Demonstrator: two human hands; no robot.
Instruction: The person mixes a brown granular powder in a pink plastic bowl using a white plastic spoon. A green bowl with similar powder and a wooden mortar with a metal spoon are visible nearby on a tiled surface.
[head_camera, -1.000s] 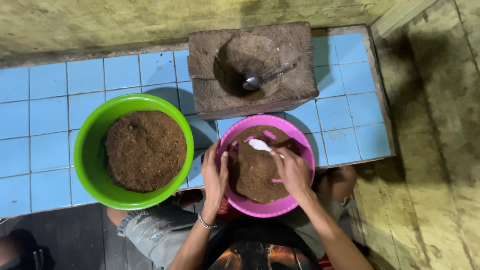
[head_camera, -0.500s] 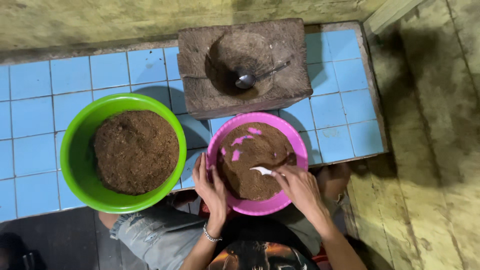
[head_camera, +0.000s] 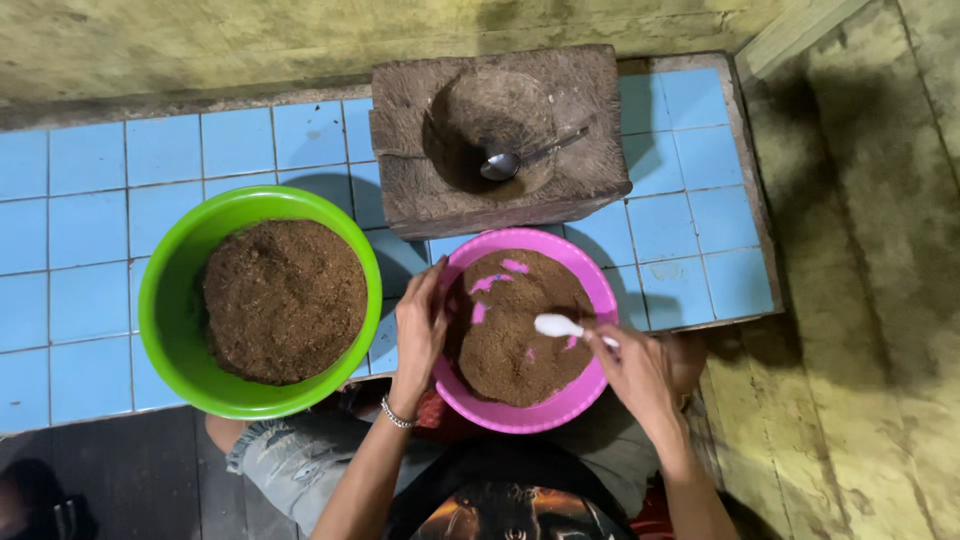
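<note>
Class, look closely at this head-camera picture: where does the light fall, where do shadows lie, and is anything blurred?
Head view: light falls evenly on the blue tiles; dark shadow fills the stone mortar's hollow and the lower left corner; the green bowl, pink bowl, left hand and right hand look sharp, without glare.

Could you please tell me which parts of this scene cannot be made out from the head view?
- Pink bowl: its base and inner floor are covered by the brown powder.
- White spoon: its handle end disappears under the right hand.
- Left hand: its palm side faces away, so how it grips the rim is unclear.
- Green bowl: its depth is hidden by the brown heap.
- Metal spoon: its bowl sits in shadow inside the stone mortar.
</note>
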